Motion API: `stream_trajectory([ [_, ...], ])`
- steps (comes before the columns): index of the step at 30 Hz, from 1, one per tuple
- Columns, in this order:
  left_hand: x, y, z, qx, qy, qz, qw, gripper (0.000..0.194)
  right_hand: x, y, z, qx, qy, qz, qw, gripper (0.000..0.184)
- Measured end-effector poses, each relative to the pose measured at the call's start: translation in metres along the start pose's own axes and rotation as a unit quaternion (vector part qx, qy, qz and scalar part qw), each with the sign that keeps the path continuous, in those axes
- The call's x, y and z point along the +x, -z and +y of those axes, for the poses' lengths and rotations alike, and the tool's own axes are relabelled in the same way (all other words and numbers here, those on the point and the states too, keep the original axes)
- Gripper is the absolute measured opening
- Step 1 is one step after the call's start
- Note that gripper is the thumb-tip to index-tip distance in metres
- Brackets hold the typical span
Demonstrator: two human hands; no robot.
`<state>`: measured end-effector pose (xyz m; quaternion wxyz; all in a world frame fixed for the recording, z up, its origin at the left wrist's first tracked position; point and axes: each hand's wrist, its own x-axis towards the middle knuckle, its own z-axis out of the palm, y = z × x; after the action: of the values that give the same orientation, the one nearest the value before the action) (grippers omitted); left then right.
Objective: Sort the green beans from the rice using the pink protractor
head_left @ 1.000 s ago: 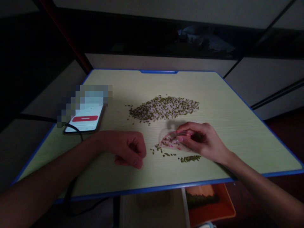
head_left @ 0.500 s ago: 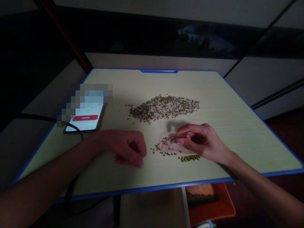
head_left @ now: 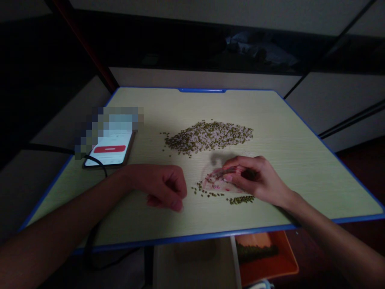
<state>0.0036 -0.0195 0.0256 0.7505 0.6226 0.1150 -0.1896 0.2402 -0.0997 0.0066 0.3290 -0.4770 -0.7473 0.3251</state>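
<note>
My left hand [head_left: 167,186] rests on the table in a loose fist, with nothing visible in it. My right hand [head_left: 252,176] pinches a thin, see-through plastic piece [head_left: 213,182] with pink marks and a rounded edge. Its exact kind is unclear. Small green beans [head_left: 242,199], like mung beans, lie in a short cluster just below that plastic, and others are scattered along its left side. Beyond both hands spreads a long pile of green beans mixed with pale grains [head_left: 210,136].
A lit phone [head_left: 110,150] lies at the left, with a black cable [head_left: 96,160] crossing its corner. Under the blue-edged table's [head_left: 300,160] front stand a pale container [head_left: 195,269] and an orange bin [head_left: 282,261] holding green bits. Cabinet panels rise behind.
The plastic piece in my right hand shifts and tilts slightly over the same spot. My left hand and the large pile stay essentially as they were.
</note>
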Motion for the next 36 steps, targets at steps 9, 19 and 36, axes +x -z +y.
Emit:
stream_trajectory([
  [9, 0.0, 0.0014, -0.0019, 0.005, -0.003, 0.001, 1.0, 0.046, -0.0008, -0.0019, -0.0021, 0.014, 0.008, -0.012, 1.0, 0.011],
  [19, 0.0002, 0.0011, -0.0026, -0.002, -0.003, 0.0, 1.0, 0.046, 0.0003, -0.0056, 0.0002, 0.001, 0.006, 0.012, 1.0, 0.012],
  [36, 0.0006, 0.0007, -0.0012, 0.005, 0.001, -0.001, 1.0, 0.041, 0.0026, -0.0084, -0.006, -0.014, 0.01, 0.013, 1.0, 0.012],
])
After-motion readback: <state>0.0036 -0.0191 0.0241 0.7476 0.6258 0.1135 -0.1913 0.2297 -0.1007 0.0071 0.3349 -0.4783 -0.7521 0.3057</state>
